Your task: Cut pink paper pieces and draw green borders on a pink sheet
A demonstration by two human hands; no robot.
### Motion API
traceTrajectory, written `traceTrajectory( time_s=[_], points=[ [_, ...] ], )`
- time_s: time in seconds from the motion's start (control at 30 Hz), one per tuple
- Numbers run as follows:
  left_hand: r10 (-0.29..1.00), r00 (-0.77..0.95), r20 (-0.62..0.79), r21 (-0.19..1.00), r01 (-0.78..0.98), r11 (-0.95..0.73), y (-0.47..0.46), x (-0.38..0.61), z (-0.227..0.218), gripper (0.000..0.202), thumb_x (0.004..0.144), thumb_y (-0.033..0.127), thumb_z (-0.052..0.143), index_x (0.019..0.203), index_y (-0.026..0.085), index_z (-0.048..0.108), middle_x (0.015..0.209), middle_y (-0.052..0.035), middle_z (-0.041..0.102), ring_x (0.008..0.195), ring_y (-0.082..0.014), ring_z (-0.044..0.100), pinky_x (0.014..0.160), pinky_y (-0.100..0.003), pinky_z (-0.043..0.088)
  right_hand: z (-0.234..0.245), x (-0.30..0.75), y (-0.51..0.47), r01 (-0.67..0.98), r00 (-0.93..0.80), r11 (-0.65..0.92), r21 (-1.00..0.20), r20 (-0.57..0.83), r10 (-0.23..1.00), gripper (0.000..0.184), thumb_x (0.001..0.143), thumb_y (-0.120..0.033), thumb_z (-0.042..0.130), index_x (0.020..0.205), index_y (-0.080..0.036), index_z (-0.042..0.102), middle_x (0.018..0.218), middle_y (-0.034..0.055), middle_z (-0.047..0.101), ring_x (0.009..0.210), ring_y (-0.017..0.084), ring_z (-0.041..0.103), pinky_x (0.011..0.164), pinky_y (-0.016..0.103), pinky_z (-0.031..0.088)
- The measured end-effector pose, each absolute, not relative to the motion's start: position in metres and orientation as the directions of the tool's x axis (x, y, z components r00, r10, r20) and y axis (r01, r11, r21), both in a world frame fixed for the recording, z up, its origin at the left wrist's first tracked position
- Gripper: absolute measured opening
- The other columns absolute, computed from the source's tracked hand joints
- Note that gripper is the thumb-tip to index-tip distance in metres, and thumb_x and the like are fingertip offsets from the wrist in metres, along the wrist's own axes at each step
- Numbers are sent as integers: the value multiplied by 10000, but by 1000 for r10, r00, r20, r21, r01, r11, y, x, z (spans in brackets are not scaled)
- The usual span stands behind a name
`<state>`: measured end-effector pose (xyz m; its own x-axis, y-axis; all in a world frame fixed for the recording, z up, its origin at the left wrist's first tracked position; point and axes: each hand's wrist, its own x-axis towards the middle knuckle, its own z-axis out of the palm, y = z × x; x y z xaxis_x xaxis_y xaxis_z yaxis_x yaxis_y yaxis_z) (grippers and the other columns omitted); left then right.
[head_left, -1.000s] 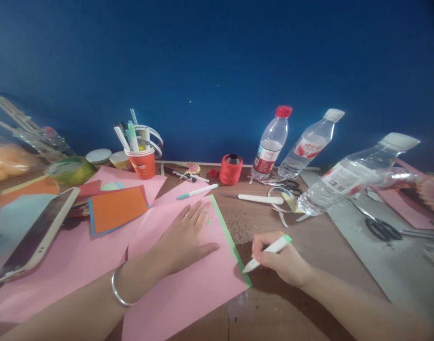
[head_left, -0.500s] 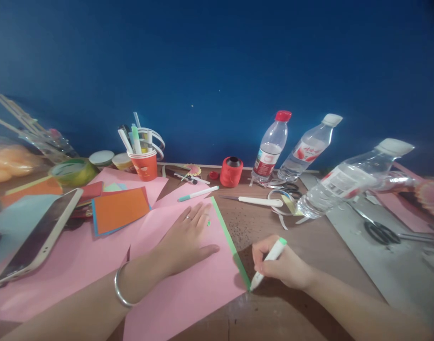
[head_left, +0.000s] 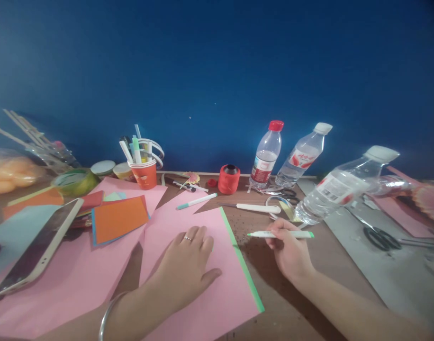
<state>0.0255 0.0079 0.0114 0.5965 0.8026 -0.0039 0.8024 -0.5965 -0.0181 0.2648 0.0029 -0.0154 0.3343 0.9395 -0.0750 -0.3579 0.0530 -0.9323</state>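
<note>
My left hand (head_left: pixel 186 263), with a ring on one finger, lies on a sheet of pink paper (head_left: pixel 210 308), fingers apart and slightly bent. A bright green stripe (head_left: pixel 243 260) runs along the sheet's whole right edge. Off that edge, above the brown table, my right hand (head_left: pixel 291 251) is closed on a white marker (head_left: pixel 263 234) with green ends. The marker is nearly level, its tip pointing left and apart from the paper. Beyond the sheet lies a second, teal-ended marker (head_left: pixel 196 201).
A white-handled knife (head_left: pixel 257 208), a red thread spool (head_left: pixel 228 180) and several water bottles (head_left: pixel 266 158) stand or lie behind. To the left are a red paper cup (head_left: pixel 144 175) of pens, orange paper (head_left: pixel 120 220) and a phone (head_left: pixel 41 246). Black-handled scissors (head_left: pixel 380 239) lie right.
My right hand has lifted the marker from the paper's near right corner, moving away from me and turning it level. The sheet and my left hand have shifted slightly towards me and right.
</note>
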Motion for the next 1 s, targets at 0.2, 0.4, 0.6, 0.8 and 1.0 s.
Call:
traceTrajectory(
  time_s=[0.2,0.4,0.6,0.8,1.0],
  points=[
    [608,794,-21,79,608,-790,1,26,15,450,862,527,472,1091,150,562,1383,-166,421,1268,-335,366,1022,-486,302,-13,265,7,-403,443,158,-901,-41,895,102,553,-179,623,474,-173,559,459,-37,529,403,77,440,379,187,289],
    [506,862,-22,195,500,-844,-1,29,30,244,884,349,498,1018,160,574,1238,-107,560,1112,-265,521,927,-385,415,-14,265,8,-371,454,183,-910,-6,891,89,570,-174,620,496,-171,571,488,-32,560,411,79,460,386,188,301],
    [709,705,-22,-77,706,-704,1,28,23,265,900,232,396,1033,104,586,1132,-185,588,1015,-346,553,813,-512,445,-15,265,8,-354,438,175,-919,2,899,105,590,-180,618,504,-176,559,443,-35,542,396,78,425,385,193,300],
    [699,715,-2,51,698,-714,22,17,2,341,911,326,418,1158,122,536,1413,-158,392,1315,-309,321,1064,-482,265,-19,269,10,-334,418,183,-925,29,908,96,621,-174,607,535,-183,566,458,-35,548,403,82,425,388,200,298],
    [629,774,-73,274,622,-734,37,15,16,482,905,276,434,1374,208,346,1472,-63,318,1378,-222,190,1111,-425,184,-23,276,17,-191,462,224,-956,114,880,58,631,-181,607,575,-186,593,498,-31,574,429,91,478,407,204,332]
  ],
)
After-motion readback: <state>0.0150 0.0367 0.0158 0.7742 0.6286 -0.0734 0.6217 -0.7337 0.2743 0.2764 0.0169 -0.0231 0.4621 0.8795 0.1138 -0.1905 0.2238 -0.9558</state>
